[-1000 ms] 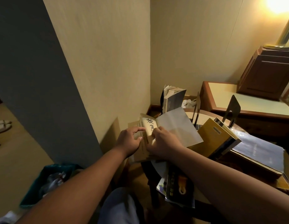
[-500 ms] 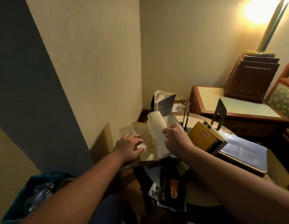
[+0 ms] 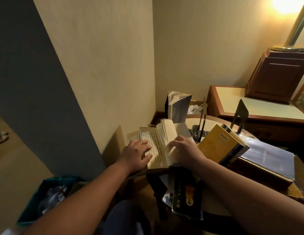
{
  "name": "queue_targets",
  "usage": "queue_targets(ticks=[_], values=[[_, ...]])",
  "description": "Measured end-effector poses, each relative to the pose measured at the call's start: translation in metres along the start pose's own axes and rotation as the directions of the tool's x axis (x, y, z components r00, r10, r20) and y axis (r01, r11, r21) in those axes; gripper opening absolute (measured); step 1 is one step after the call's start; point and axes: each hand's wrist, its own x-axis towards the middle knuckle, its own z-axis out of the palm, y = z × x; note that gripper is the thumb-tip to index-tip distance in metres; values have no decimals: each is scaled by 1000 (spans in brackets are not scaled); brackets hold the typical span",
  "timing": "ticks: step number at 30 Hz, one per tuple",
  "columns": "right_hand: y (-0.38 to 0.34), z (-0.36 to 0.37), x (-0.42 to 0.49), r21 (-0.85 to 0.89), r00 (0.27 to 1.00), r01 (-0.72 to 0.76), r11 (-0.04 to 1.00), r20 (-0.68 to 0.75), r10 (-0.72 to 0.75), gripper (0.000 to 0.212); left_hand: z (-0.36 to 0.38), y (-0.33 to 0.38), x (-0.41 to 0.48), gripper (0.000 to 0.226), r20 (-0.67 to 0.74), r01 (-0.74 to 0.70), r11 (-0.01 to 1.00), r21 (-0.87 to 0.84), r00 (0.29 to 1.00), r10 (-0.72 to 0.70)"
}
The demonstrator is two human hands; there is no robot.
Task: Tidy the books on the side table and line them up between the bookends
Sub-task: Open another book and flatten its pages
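An old paperback [image 3: 158, 141] with yellowed printed pages lies open at the left edge of the round side table [image 3: 214, 207]. My left hand [image 3: 136, 154] presses flat on its left page. My right hand [image 3: 186, 150] grips the bunched right-hand pages. A yellow book [image 3: 217, 144] leans tilted against the right black bookend [image 3: 239, 114]. The left bookend [image 3: 203, 117] stands behind it. A dark-covered book [image 3: 179, 107] stands fanned open at the back. A dark magazine [image 3: 186, 199] hangs over the table's front edge.
A large blue-grey folder [image 3: 268, 156] lies flat on the table's right side. A green waste bin [image 3: 44, 199] with crumpled paper sits on the floor at left. A wooden cabinet [image 3: 276, 78] and low bench [image 3: 256, 107] stand behind at right, by a lamp pole [image 3: 297, 26].
The paperback was held with its cover showing; it now lies open, text pages up. My left hand moved onto the left page and my right hand turned the pages over.
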Motion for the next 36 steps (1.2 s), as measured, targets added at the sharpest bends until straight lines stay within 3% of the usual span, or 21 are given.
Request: queue_targets(ticks=[5, 9, 11, 14, 17, 20, 24, 29, 36], values=[[-4, 3, 4, 22, 997, -52, 998, 55, 51, 33, 1, 0, 1, 74, -10, -9, 1000, -7, 1000, 9], [-9, 7, 6, 6, 994, -104, 995, 31, 103, 51, 4, 0, 1, 73, -23, -3, 1000, -9, 1000, 3], [-12, 8, 6, 12, 994, -110, 994, 21, 110, 47, 5, -2, 1, 72, -18, 1, 1000, -10, 1000, -1], [-11, 4, 6, 62, 993, -113, 992, -33, 115, 38, 6, -4, 1, 60, -15, -16, 1000, 11, 1000, 16], [-5, -4, 1, 193, 980, -134, 972, -119, 159, 44, 4, 0, 6, 44, -62, -30, 998, 46, 997, 33], [4, -9, -7, 229, 960, -154, 961, -194, 200, 51, 0, 16, 17, 49, -84, -55, 995, 84, 995, 62], [15, -13, -13, 151, 952, -211, 966, -192, 238, 50, -9, 45, 32, 67, 94, -118, 985, 127, 990, 107], [27, -14, -16, 45, 957, -225, 973, -179, 230, 42, -18, 59, 49, 72, 370, -104, 978, 180, 929, 31], [32, -7, -18, -241, 988, -153, 958, -42, 148, 53, -18, 77, 50, 52, 359, 13, 978, 209, 929, -89]])
